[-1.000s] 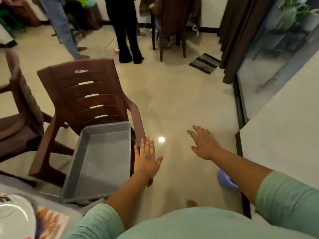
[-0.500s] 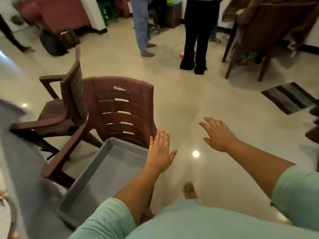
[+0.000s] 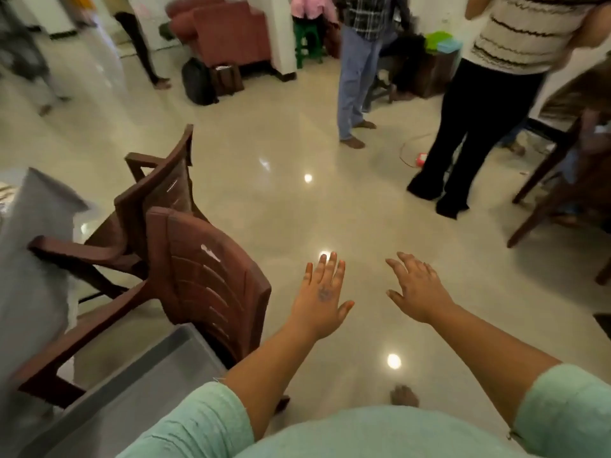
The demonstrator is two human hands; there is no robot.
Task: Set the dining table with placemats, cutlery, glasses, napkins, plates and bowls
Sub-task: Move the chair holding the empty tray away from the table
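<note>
- Left hand (image 3: 319,297) held out flat, fingers straight and spread, grasping nothing, just right of the brown plastic chair (image 3: 211,282).
- Right hand (image 3: 416,292) likewise released, fingers relaxed and splayed, well right of the same chair, over bare glossy floor (image 3: 281,200).
- Grey tub (image 3: 139,391) resting on the chair's seat, below and left of the left hand; visible part of its interior bare.
- No plates, bowls, glasses, cutlery or napkins visible near the chair; a grey-draped table edge (image 3: 29,259) showing just left of the chair, its top mostly out of frame.
- Judged handling: tub probably stiff, light plastic, best taken by two opposite rims with both hands; crockery and glasses, once reached, likely fragile and smooth, calling for grips around the body or under the rim, one piece at a time.
- Second brown chair (image 3: 158,190) behind the first; several standing people (image 3: 489,94) far beyond it across the room.
</note>
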